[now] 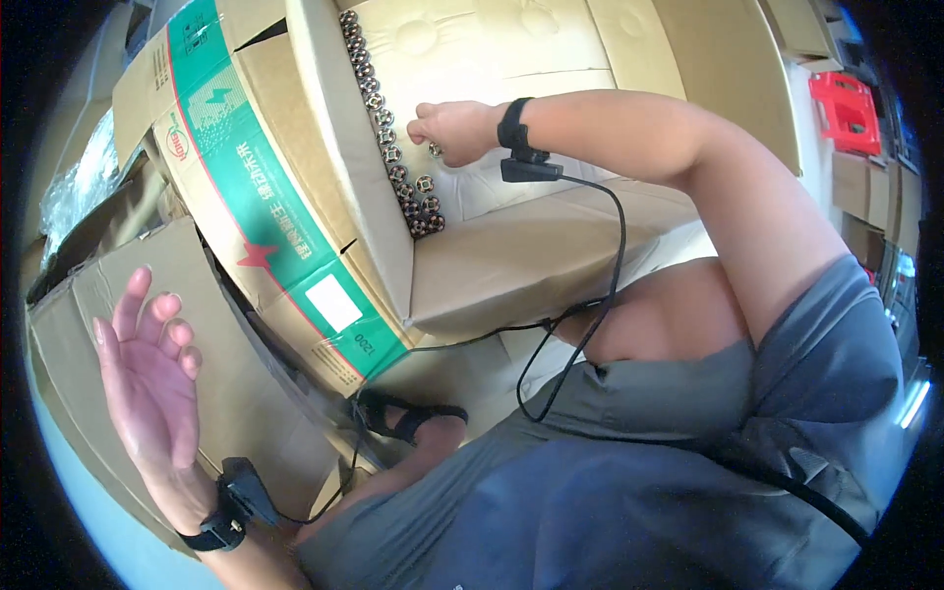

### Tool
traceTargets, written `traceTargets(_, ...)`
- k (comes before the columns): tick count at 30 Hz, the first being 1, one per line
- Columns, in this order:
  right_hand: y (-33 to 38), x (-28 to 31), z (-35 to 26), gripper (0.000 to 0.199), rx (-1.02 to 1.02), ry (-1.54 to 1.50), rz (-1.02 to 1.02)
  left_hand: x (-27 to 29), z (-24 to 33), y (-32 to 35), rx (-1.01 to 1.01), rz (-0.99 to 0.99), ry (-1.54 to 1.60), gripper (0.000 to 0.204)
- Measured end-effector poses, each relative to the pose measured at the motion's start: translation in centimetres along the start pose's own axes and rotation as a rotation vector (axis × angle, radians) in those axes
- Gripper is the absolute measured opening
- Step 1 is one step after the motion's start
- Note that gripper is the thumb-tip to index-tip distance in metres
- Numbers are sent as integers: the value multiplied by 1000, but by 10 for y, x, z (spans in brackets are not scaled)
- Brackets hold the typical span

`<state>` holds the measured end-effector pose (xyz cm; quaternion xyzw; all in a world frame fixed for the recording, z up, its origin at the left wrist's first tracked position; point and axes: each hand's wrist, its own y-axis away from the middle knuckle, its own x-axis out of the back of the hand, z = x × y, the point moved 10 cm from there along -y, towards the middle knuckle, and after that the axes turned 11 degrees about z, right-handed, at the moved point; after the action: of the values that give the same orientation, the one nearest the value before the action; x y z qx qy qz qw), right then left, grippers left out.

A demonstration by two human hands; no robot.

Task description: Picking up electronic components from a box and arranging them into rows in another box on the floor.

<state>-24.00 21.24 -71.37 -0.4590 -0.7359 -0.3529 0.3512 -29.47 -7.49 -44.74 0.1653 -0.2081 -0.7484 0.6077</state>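
Observation:
My right hand [460,134] is inside an open cardboard box [531,256], its fingers curled down over the bottom. A small round metal part [435,150] shows at its fingertips, mostly hidden by the fingers. Beside that hand, a line of similar shiny round parts [383,118], with dark openings, runs along the box's left wall. Several more are bunched in the near left corner, where one part [425,184] sits a little to the right of the line. My left hand [152,379] is empty, palm up and fingers apart, above a brown cardboard panel [246,393] left of the box.
A green band [265,187] crosses the box's outer flap on the left. Black cables [621,246] run from the straps on my wrists across my lap. Clear plastic wrap [84,182] lies at the far left. A red plastic stool [846,113] and more cartons [860,187] stand at the right.

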Motion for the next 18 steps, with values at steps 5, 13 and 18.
traceTargets(5,3,-14,-3,28,65,57,-22,1,-1,-2,-5,23,13,56)
traceTargets(13,-4,-22,-5,27,-105,-103,42,-4,-5,-3,8,10,9,55)
traceTargets(18,-4,-24,0,26,-212,-164,19,-7,-2,-9,15,13,14,55)
